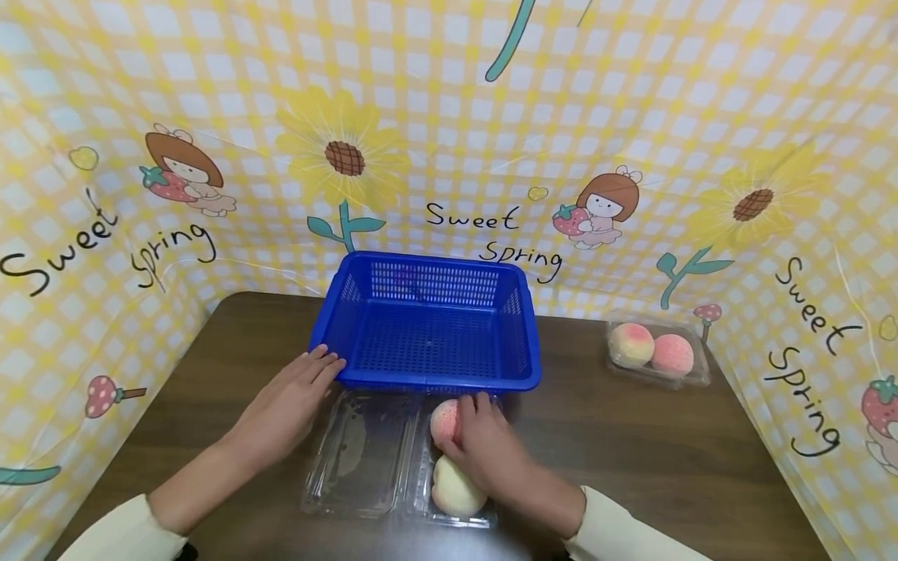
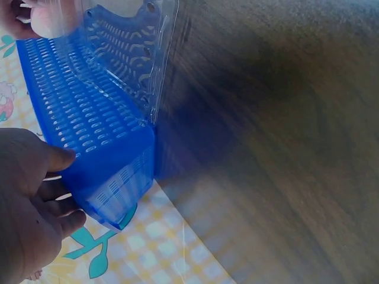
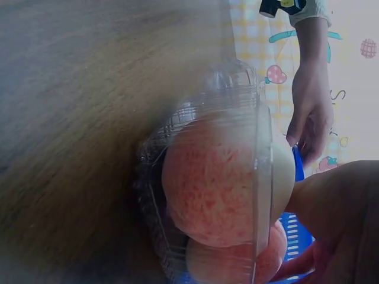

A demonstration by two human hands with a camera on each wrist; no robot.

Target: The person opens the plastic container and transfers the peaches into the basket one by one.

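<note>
My left hand [image 1: 281, 405] grips the front-left corner of a blue plastic basket [image 1: 435, 380]; the left wrist view shows its thumb on the basket wall [image 2: 109, 157] and the fingers at the rim. Inside, the basket holds nothing. Just in front of it lies a hinged clear plastic box, its lid [image 1: 361, 456] folded out to the left. Two pink and cream peaches sit in the box's right half. My right hand [image 1: 494, 448] holds the far peach [image 1: 444, 423], fingers round its right side. The near peach [image 1: 457, 487] rests below the palm, large in the right wrist view [image 3: 213, 183].
At the back right of the brown wooden table [image 1: 596, 467] stands another clear box [image 1: 691, 374] with two peaches in it. A yellow checked cloth [image 1: 449, 117] with printed flowers and figures hangs around the back and sides, close behind the basket.
</note>
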